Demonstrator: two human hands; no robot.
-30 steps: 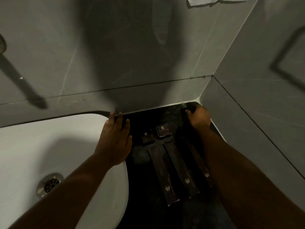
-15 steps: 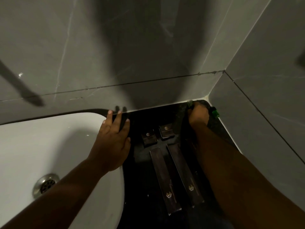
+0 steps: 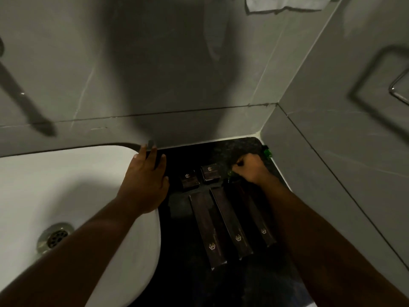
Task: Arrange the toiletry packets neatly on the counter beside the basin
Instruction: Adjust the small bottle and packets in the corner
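Three long packets [image 3: 230, 222] and two small boxes [image 3: 200, 177] lie aligned on the dark desk [image 3: 221, 147]; right hand [image 3: 251, 168] curls over something green, grip unclear, left hand [image 3: 146, 180] rests flat, open.

Right hand [image 3: 251, 168] curled over something small and green; can't identify it. Right forearm hides the near edge of the third long packet [image 3: 254, 212]. Packet print too small to read. Basin [image 3: 66, 185] and white cloth [image 3: 285, 4] cut by frame edges. Dark table [image 3: 232, 282] detail lost in shadow.
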